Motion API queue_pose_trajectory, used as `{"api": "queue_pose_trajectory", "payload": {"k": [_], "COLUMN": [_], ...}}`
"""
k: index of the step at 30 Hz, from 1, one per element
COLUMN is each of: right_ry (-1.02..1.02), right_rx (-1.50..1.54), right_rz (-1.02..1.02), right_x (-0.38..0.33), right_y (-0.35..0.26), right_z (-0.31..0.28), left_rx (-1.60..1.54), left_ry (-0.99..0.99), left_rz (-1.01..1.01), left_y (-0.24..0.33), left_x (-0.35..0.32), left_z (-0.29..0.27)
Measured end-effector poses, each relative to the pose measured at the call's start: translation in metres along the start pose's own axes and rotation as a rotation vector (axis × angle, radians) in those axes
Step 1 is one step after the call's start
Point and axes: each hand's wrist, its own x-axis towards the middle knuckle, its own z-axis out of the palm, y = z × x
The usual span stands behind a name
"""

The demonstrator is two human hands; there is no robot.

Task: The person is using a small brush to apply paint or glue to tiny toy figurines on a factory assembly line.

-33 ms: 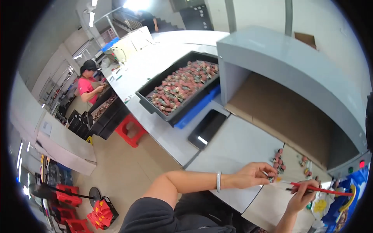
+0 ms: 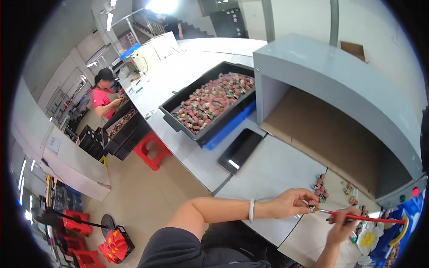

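Note:
My left hand (image 2: 292, 203), with a pale bangle (image 2: 251, 211) on the wrist, pinches a small pink-and-dark figurine (image 2: 312, 206) between thumb and fingertips. My right hand (image 2: 343, 224) is closed around a long red-handled paintbrush (image 2: 364, 218). The brush's tip meets the figurine, or lies right against it. A dark slim object also shows by my right fingers; its kind cannot be made out. Just beyond my left hand, several similar figurines (image 2: 320, 187) lie in a cluster on the table. A few more figurines (image 2: 348, 187) lie farther right.
A grey arched housing (image 2: 308, 58) stands at the back right. Left of it are a black tray (image 2: 167, 114) heaped with pink pieces and a black phone (image 2: 240, 150). A yellow-stained dish (image 2: 367, 240) sits at the right. A person in pink (image 2: 103, 100) works at the far left.
My right hand has shifted slightly left, bringing the brush tip up against the figurine. My left hand keeps its pinch. The whole view has shifted a little.

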Motion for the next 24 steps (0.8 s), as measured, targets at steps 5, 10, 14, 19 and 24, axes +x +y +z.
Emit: {"api": "queue_pose_trajectory", "payload": {"k": [5,10,14,19,24], "right_ry": [0.120,0.178,0.137,-0.265,-0.366], "right_rx": [-0.258,-0.231,-0.378,-0.804,-0.991], "right_rz": [-0.057,-0.110,-0.071,0.236,0.350], "right_x": [0.010,0.015,0.024,0.046,0.038], "right_y": [0.008,-0.007,-0.009,-0.010,0.021], "right_z": [-0.017,-0.036,-0.036,-0.021,-0.036], "left_rx": [0.225,1.206,1.615,1.282,1.164], "left_ry": [0.148,0.980,1.002,0.335,0.021], "left_rz": [0.419,0.331,0.747,0.362,0.331], "left_y": [0.041,0.152,0.157,0.073,-0.001], "left_x": [-0.029,-0.055,-0.029,0.017,0.081], "left_z": [-0.051,-0.161,-0.171,-0.085,-0.030]}}
